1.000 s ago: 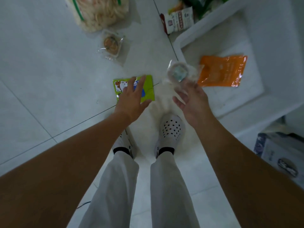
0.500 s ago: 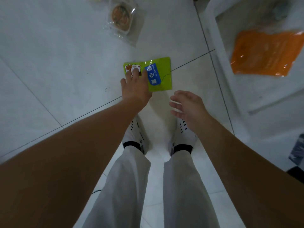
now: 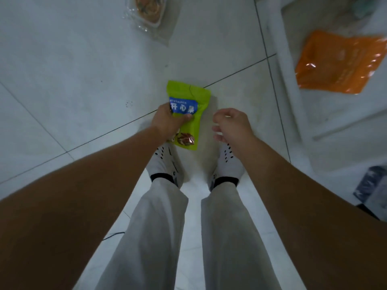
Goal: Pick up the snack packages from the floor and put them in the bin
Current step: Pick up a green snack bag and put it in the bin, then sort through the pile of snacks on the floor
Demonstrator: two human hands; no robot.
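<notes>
My left hand (image 3: pixel 168 122) grips a green pistachio pouch (image 3: pixel 189 95) with a blue label, lifted off the white tiled floor just ahead of my feet. My right hand (image 3: pixel 232 124) hovers beside it with loosely curled fingers and holds nothing. The white bin (image 3: pixel 282 65) stands to the right, and an orange snack bag (image 3: pixel 339 65) lies flat inside it. A clear-wrapped snack (image 3: pixel 149 9) lies on the floor at the top, partly cut off by the frame.
My white shoes (image 3: pixel 165 164) and white trouser legs fill the lower middle. A dark box (image 3: pixel 372 185) sits at the right edge. A thin dark cable (image 3: pixel 113 235) lies on the floor by my left leg.
My right hand let go of the round clear-wrapped snack over the bin and drew back empty. My left hand closed on the green pouch and lifted it from the floor, turning it upright.
</notes>
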